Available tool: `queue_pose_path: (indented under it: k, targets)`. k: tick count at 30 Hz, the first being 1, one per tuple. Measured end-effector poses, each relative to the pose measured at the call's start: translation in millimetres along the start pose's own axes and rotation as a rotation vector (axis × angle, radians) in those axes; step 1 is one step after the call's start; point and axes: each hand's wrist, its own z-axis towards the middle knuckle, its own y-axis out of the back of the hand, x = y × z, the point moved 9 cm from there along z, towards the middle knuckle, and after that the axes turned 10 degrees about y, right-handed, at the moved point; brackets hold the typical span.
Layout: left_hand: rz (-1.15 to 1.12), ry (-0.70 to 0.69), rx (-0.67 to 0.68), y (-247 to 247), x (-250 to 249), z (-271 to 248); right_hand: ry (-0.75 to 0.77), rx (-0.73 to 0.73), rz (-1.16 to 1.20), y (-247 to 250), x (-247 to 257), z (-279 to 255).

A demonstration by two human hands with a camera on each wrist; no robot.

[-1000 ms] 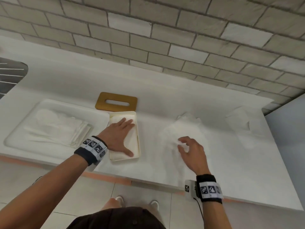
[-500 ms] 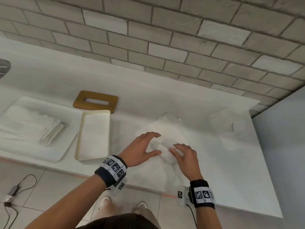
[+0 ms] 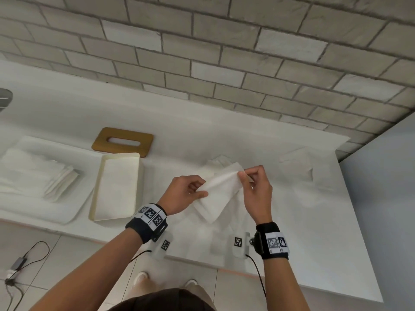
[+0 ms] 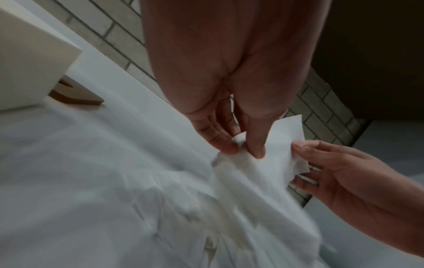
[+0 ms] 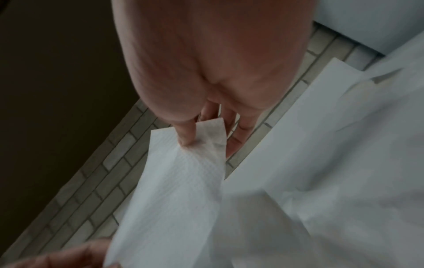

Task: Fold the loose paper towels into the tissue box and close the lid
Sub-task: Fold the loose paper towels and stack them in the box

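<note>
While both hands pinch a paper towel [image 3: 219,194], tray [image 3: 33,209] left, lid [image 3: 123,142] behind box [image 3: 98,187]

A kitchen-like room: a grey brick-tiled wall [image 3: 224,52] behind a white desk [image 3: 292,254], above a pale tiled floor [image 3: 67,254].

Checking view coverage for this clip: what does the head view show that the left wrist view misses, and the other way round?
Only the head view shows the open tissue box from above with towels inside, the whole slotted wooden lid behind it, the tray of folded towels at far left, and the floor. Only the left wrist view shows the left hand from the palm side, thumb and fingers pinching bunched paper. Both show the paper towel held between left hand and right hand, the loose pile beneath, and the brick wall.
</note>
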Motion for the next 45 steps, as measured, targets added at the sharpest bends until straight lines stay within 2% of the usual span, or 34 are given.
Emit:
queue_pose_path:
  k: [3, 5, 7, 8, 10, 12, 13, 15, 18, 21, 24, 27, 29, 31, 32, 35, 37, 40, 42, 45]
  targets:
    - [0.129, -0.014, -0.08, 21, -3, -3, 0.052, 0.064, -0.016, -16, 15, 7]
    - [0.205, -0.07, -0.11, 36, -17, -11, 0.127, 0.2, -0.013, -38, 42, 10]
    - [0.161, -0.149, -0.107, 53, -35, -22, 0.218, 0.365, 0.025, -67, 79, 6]
    - [0.096, -0.169, -0.1, 63, -43, -28, 0.26, 0.384, 0.058, -77, 98, 5]
    - [-0.024, -0.159, -0.148, 91, -54, -43, 0.282, 0.264, 0.161, -87, 127, 7]
    - [-0.159, -0.125, -0.226, 123, -55, -59, 0.184, 0.145, 0.33, -102, 141, 3]
    - [-0.204, -0.119, -0.274, 141, -53, -66, 0.135, 0.159, 0.385, -118, 145, -3]
    - [-0.193, -0.114, -0.389, 179, -43, -77, 0.069, 0.27, 0.38, -159, 148, -23]
    - [0.006, -0.038, -0.505, 227, -8, -76, 0.036, 0.41, 0.275, -216, 142, -58]
    - [0.243, 0.097, -0.476, 249, 43, -65, 0.001, 0.476, 0.15, -261, 132, -83]
    - [0.294, 0.184, -0.398, 250, 92, -53, -0.145, 0.596, 0.035, -301, 112, -102]
    - [0.5, 0.107, -0.458, 249, 105, -49, -0.195, 0.698, -0.16, -322, 98, -112]
    - [0.583, 0.015, -0.464, 245, 98, -51, -0.165, 0.737, -0.253, -325, 103, -111]
    - [0.639, -0.078, -0.342, 231, 91, -50, -0.153, 0.768, -0.306, -323, 106, -108]
    - [0.694, -0.081, -0.239, 222, 93, -48, -0.155, 0.795, -0.315, -322, 107, -108]
    - [0.923, 0.082, 0.062, 197, 122, -44, -0.173, 0.852, -0.246, -311, 111, -110]
    - [1.018, 0.154, 0.13, 192, 134, -44, -0.194, 0.812, -0.138, -293, 108, -105]
    - [1.068, 0.197, 0.154, 191, 135, -46, -0.158, 0.625, -0.137, -236, 91, -80]
    - [1.037, 0.167, 0.073, 194, 121, -47, -0.075, 0.529, -0.377, -192, 59, -60]
    - [0.862, -0.011, -0.111, 184, 68, -54, -0.092, 0.558, -0.808, -142, -5, -49]
